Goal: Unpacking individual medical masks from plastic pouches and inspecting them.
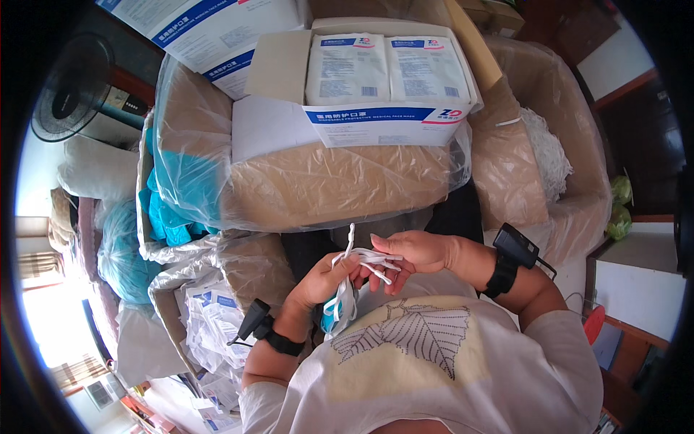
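In front of my chest, my left hand (323, 281) is closed around a bunch of white elastic straps (372, 257). Below that hand hangs a blue-and-white face mask (335, 307), partly hidden; I cannot tell how many masks are there. The strap ends spread rightward to my right hand (421, 251), palm turned up. Its fingers curl around the strap ends, and its thumb is raised. Beyond both hands stands an open white carton (387, 134) holding two visible white mask packs (348, 69), with blue and red print, side by side.
The carton rests on a plastic-lined box (340, 192). Turquoise masks (173, 210) fill a lined box at left, with packaged items (213, 318) in a nearer one. White straps (546, 155) lie in a lined box (578, 195) at right. A fan (72, 87) stands far left.
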Motion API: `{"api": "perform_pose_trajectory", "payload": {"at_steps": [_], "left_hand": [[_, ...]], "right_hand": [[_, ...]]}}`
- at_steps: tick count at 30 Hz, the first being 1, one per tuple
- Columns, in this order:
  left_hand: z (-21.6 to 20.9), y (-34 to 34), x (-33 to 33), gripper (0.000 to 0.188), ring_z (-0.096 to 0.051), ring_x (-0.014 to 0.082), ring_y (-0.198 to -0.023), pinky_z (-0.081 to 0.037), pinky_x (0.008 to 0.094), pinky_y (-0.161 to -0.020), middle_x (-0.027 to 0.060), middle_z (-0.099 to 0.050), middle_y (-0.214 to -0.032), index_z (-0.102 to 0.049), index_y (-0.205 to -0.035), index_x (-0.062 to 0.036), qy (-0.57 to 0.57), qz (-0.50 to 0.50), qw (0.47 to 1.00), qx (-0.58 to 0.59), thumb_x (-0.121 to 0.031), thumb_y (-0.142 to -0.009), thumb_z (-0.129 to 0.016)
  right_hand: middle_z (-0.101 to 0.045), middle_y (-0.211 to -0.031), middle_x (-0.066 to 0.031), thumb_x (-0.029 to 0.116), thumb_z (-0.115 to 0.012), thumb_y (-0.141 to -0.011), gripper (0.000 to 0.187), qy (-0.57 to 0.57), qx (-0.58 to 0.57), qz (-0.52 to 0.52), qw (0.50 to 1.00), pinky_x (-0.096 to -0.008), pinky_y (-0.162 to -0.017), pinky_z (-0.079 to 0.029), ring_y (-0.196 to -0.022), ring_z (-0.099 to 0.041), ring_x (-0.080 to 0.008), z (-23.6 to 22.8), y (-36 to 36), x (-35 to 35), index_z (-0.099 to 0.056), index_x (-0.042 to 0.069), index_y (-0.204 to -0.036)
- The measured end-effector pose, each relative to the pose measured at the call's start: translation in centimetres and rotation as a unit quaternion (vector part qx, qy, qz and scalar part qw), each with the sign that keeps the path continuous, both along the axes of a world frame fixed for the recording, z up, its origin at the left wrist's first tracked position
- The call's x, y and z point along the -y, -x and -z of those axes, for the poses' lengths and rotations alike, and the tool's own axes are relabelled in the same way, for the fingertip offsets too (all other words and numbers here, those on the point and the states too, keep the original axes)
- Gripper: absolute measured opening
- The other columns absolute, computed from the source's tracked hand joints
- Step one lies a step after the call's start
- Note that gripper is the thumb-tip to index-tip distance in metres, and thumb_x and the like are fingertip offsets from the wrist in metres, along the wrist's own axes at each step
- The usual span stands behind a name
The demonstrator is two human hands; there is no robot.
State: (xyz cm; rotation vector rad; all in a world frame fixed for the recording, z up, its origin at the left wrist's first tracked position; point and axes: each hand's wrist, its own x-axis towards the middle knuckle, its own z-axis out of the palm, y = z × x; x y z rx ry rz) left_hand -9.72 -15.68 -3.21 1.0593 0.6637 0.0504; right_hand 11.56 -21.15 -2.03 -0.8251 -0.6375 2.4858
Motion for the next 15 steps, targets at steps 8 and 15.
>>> {"api": "perform_pose_trajectory", "payload": {"at_steps": [8, 15], "left_hand": [[-0.2, 0.9, -1.3, 0.031, -0.048, 0.0099, -0.061, -0.04, 0.0249, -0.057, 0.0022, -0.054, -0.066, -0.053, -0.077, -0.0039, -0.125, 0.064, 0.989, -0.037, -0.028, -0.093, -0.041], [0.2, -1.3, 0.4, 0.025, -0.056, 0.0122, -0.067, -0.044, 0.0251, -0.062, 0.0066, -0.059, -0.072, -0.057, -0.097, -0.0024, -0.181, -0.063, 0.981, 0.008, -0.022, -0.092, -0.043]], "right_hand": [[-0.057, -0.074, -0.0025, 0.033, -0.04, -0.094, 0.034, -0.161, 0.149, -0.044, 0.975, -0.0227, -0.06, -0.046, -0.065, -0.055, -0.0089, 1.7, 0.0, 0.3, -0.056, 0.003, -0.09], [-0.048, -0.062, 0.0016, 0.038, -0.039, -0.093, 0.039, -0.176, 0.179, -0.028, 0.968, -0.022, -0.053, -0.039, -0.058, -0.045, -0.0072, 1.7, 1.7, 0.8, -0.054, 0.005, -0.079]]}}
